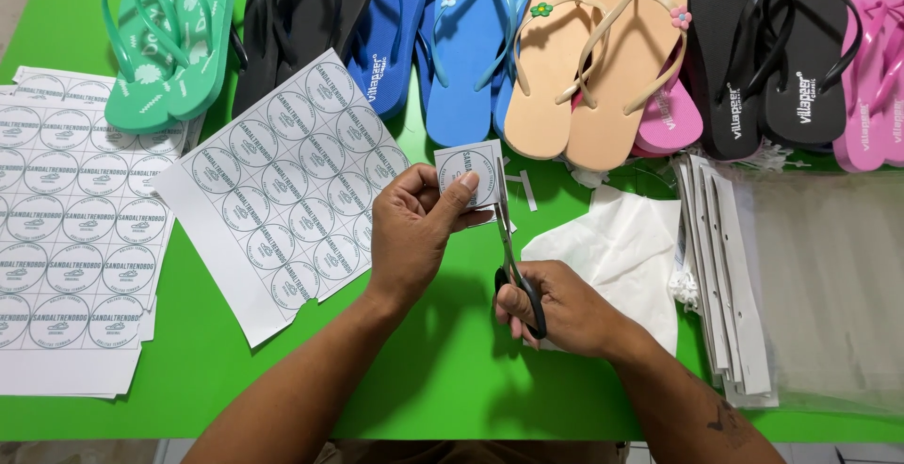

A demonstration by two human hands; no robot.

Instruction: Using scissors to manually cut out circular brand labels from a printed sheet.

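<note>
My left hand [412, 233] pinches a small square paper piece [468, 169] printed with a round label, held above the green table [443, 370]. My right hand [565, 309] grips black-handled scissors [513, 261], whose blades point up along the paper piece's right edge. A white sheet of round printed labels [282, 181] lies just left of my left hand, with part of its right side cut away. Thin paper strips [525, 189] lie beside the scissor tips.
Pairs of flip-flops line the far edge: green [174, 40], black [297, 12], blue [471, 40], beige [593, 59], black [772, 49], pink [876, 59]. More label sheets [71, 238] are stacked at left. White tissue [617, 247] and clear bags with white headers [753, 276] lie at right.
</note>
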